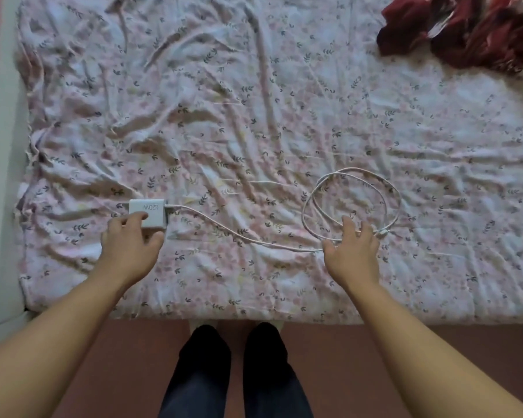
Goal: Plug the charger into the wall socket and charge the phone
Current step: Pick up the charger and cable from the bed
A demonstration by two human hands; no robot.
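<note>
Rumpled floral bedsheet [254, 101] covers the bed, with a dark red cloth [465, 28] bunched at its far right corner and a pale wall strip along the left edge. No phone and no wall socket appear in view. White charger block [148, 211] lies flat near the left side of the bed, its prongs pointing left; its white cable [239, 235] runs rightward across the sheet and ends in a loose double loop. Left hand [130, 245] reaches over the block, fingers [133, 219] curved and touching its near face, not yet closed around it. Right hand [354, 248] rests spread over the near edge of the loop, fingers released, close to the small connector [384, 231].

Step in hand, as judged: gathering charger and cable for lifting. Good practice is to pinch the block across its two broad faces, clear of the prongs, and to collect the loop together with the connector, so that no strand trails or snags on the sheet's folds.
</note>
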